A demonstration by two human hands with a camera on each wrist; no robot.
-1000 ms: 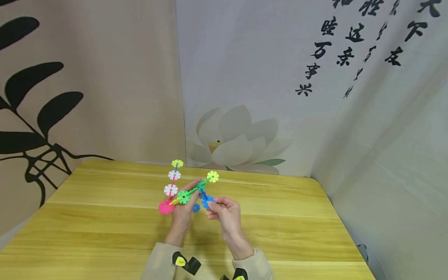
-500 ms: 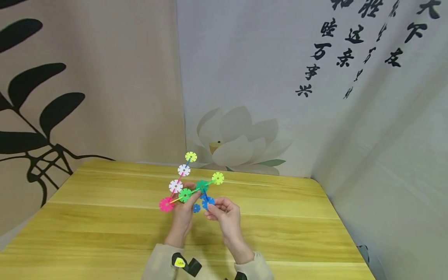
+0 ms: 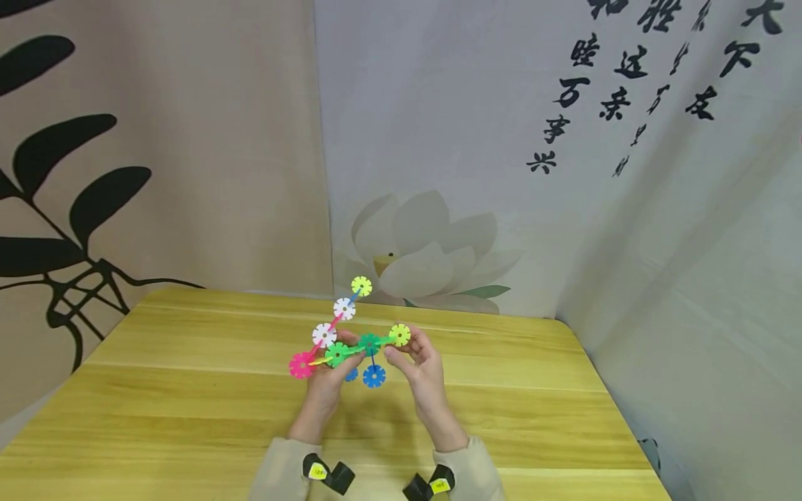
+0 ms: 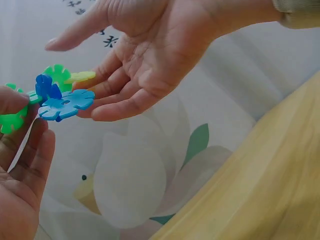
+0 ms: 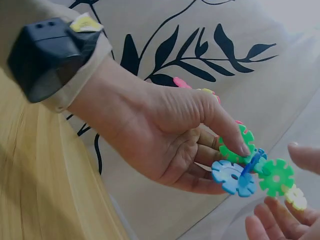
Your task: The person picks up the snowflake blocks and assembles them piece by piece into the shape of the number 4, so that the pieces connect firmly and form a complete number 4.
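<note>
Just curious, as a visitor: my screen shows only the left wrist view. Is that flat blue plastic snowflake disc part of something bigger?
Observer: Yes. In the head view the blue snowflake disc hangs beneath a branching model of plastic snowflake discs, pink, white, green and yellow.
Visitor: Who carries it?
Observer: The left hand; the right wrist view shows its thumb pressing a light green disc against its fingers.
Visitor: Is it resting on anything?
Observer: No, the head view shows it held above the yellow wooden table.
</note>
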